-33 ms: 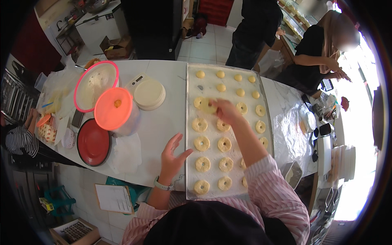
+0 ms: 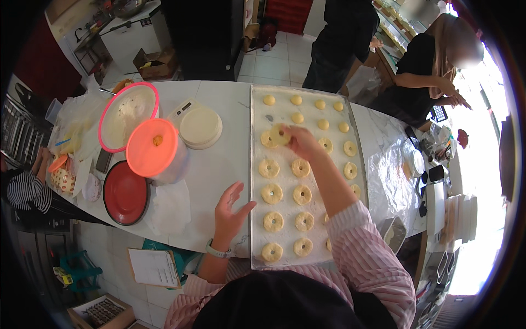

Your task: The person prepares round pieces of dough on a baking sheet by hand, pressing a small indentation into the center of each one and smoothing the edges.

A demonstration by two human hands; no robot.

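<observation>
Pale dough ring (image 2: 279,134) pinched in right hand (image 2: 298,143), held over far part of tray (image 2: 253,181). Left hand (image 2: 230,211) open, fingers spread, resting on white tabletop (image 2: 219,159) beside tray's left edge. Step judged: setting ring into row; next move calls for gentle lowering into gap, soft dough easily misshapen. Floured metal tray; rings matte, puffy; far balls smooth. Orange lid (image 2: 153,148) left.

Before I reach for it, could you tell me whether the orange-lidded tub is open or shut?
Shut: the orange lid sits flat over the clear tub.
</observation>
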